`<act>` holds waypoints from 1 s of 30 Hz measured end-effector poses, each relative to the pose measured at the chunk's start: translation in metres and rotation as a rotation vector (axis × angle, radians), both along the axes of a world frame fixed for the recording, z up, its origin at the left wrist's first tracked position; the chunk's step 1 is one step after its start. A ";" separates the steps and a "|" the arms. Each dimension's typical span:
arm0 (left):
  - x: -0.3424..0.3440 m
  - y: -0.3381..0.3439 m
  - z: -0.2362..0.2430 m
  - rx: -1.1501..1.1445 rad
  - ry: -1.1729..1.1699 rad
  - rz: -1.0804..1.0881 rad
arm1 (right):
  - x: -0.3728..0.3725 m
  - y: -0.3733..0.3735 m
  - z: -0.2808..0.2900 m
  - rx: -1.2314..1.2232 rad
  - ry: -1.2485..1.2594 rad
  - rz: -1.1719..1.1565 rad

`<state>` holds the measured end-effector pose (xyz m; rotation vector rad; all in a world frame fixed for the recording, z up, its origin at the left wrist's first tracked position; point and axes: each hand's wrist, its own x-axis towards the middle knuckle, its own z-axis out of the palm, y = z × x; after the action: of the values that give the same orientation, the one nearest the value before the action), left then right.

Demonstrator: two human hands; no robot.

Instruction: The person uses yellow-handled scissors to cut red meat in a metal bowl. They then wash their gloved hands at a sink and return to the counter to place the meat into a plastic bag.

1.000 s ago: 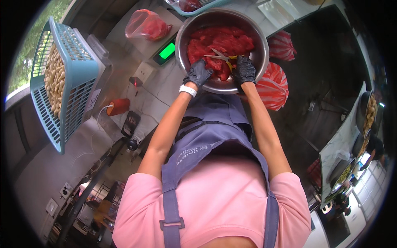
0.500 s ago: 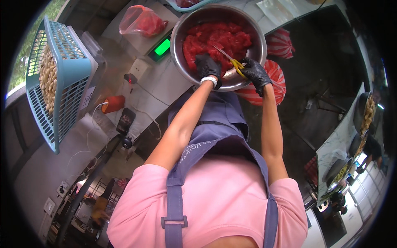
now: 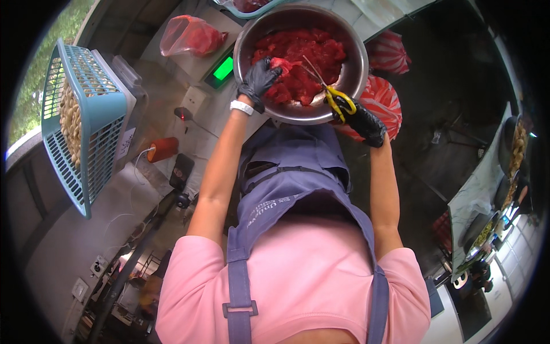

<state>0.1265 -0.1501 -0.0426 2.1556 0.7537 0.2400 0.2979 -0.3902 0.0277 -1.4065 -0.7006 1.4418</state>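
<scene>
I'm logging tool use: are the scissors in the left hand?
No, the right hand holds the yellow-handled scissors, while the left hand grips a piece of red meat.

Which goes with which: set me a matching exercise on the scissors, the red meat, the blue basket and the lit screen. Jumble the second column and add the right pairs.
Column one
1. Scissors
2. Red meat
3. Blue basket
4. Lit screen

Column two
A. Holds small pale pieces
B. Glows green
C. Yellow-handled, in the right hand
D. Mostly lies in the metal bowl

Right pairs: 1-C, 2-D, 3-A, 4-B
</scene>
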 end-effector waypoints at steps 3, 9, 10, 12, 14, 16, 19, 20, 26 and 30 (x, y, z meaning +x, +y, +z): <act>-0.007 0.024 0.011 0.044 0.016 -0.117 | -0.012 -0.003 -0.014 0.200 -0.545 0.280; -0.004 0.041 0.024 -0.111 0.130 -0.306 | -0.043 0.010 -0.026 0.403 -0.827 0.368; -0.007 0.045 0.015 0.005 0.092 -0.357 | -0.047 0.013 -0.030 0.456 -0.935 0.394; 0.000 0.040 0.020 0.111 0.123 -0.378 | -0.055 0.010 -0.042 0.398 -0.583 0.184; 0.004 0.027 0.031 0.108 0.273 -0.296 | -0.057 0.010 -0.048 0.492 -0.971 0.263; 0.004 0.020 0.042 0.187 0.354 -0.304 | -0.059 0.015 -0.038 0.561 -1.442 0.363; 0.012 0.006 0.063 0.288 0.418 -0.299 | -0.064 0.024 -0.039 0.606 -1.480 0.265; 0.014 0.002 0.068 0.320 0.431 -0.292 | -0.066 0.026 -0.042 0.621 -1.369 0.187; 0.011 -0.020 0.079 0.674 0.356 -0.345 | -0.066 0.031 -0.030 0.613 -1.397 0.098; 0.013 -0.016 0.081 0.733 0.362 -0.320 | -0.064 0.022 -0.031 0.559 -1.183 0.084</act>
<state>0.1397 -0.1666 0.0385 3.0331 0.5437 -0.0647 0.2337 -0.3679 -0.0029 -1.6726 -1.7341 0.2477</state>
